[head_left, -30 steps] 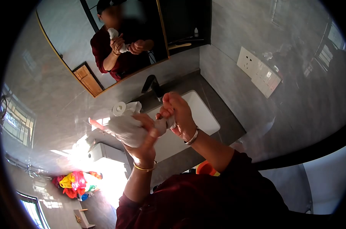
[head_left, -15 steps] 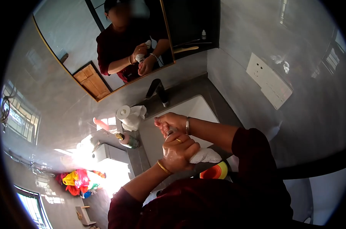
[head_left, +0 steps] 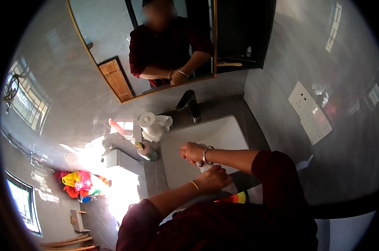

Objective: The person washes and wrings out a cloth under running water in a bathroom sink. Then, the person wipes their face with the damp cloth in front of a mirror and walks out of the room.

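Over the white sink [head_left: 235,133], a wet-looking white cloth [head_left: 205,167] is stretched between my two hands. My left hand [head_left: 214,180], with a gold bracelet at its wrist, is closed around the cloth nearer my body, and a loose end hangs out beyond it. Farther forward, my right hand [head_left: 192,152], below a silver bangle, is closed on the other part of the cloth. Its fingers partly hide what they grip. The dark faucet [head_left: 190,104] stands behind the sink, apart from both hands.
Left of the sink are a paper roll [head_left: 147,120] and a pump bottle [head_left: 147,151]. An orange and yellow object [head_left: 235,198] shows near my body. A mirror [head_left: 114,46] hangs above, and a socket panel [head_left: 308,113] is on the right wall. Colourful fabric [head_left: 83,184] lies far left.
My hands have come down lower over the sink, still holding the cloth, and my left hand has shifted to the right. The camera view has tilted, so the surroundings appear farther right.
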A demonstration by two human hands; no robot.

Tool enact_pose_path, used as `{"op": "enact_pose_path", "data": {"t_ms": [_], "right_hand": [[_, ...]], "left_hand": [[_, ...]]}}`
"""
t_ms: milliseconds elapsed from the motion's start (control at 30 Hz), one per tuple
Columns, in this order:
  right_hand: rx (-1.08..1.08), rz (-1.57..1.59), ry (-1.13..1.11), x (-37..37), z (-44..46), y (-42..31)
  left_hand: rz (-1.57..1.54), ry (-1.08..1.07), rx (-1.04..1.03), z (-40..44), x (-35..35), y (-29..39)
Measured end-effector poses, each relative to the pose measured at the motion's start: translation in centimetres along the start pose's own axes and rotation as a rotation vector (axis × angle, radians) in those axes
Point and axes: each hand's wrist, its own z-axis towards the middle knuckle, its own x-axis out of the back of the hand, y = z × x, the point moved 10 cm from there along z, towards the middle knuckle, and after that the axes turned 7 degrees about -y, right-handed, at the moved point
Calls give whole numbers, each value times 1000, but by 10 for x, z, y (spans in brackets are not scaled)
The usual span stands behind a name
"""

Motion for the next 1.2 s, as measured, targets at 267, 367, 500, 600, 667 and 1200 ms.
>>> {"op": "enact_pose_path", "data": {"t_ms": [267, 367, 500, 600, 667, 1200], "right_hand": [[236, -8, 197, 36, -45, -43], [250, -466, 414, 44, -81, -38], [222, -1646, 699, 18, -100, -42], [581, -779, 439, -34, -123, -145], [816, -576, 279, -91, -147, -219], [1214, 95, -1029, -310, -216, -321]], "left_hand": [[-152, 119, 101, -47, 91, -12], [-515, 751, 595, -147, 129, -70], [-1267, 1361, 725, -263, 129, -96], [-1418, 1601, 774, -326, 125, -87], [-1449, 1681, 773, -345, 125, -79], [-1329, 1882, 932, -437, 82, -38]]}}
